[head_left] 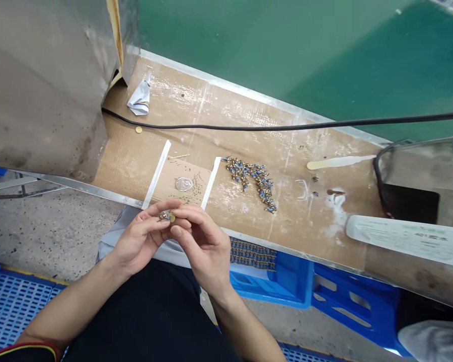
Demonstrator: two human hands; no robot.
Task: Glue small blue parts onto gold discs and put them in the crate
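Left hand [138,239] pinches a small brass-coloured, blue-marked metal part [163,215]; right hand [208,246] has fingertips together on a small round yellow disc [172,218], beside the part. Head view: both at the near edge of a glossy brown cardboard surface [226,206] bearing clustered brass-and-blue pieces [265,188].
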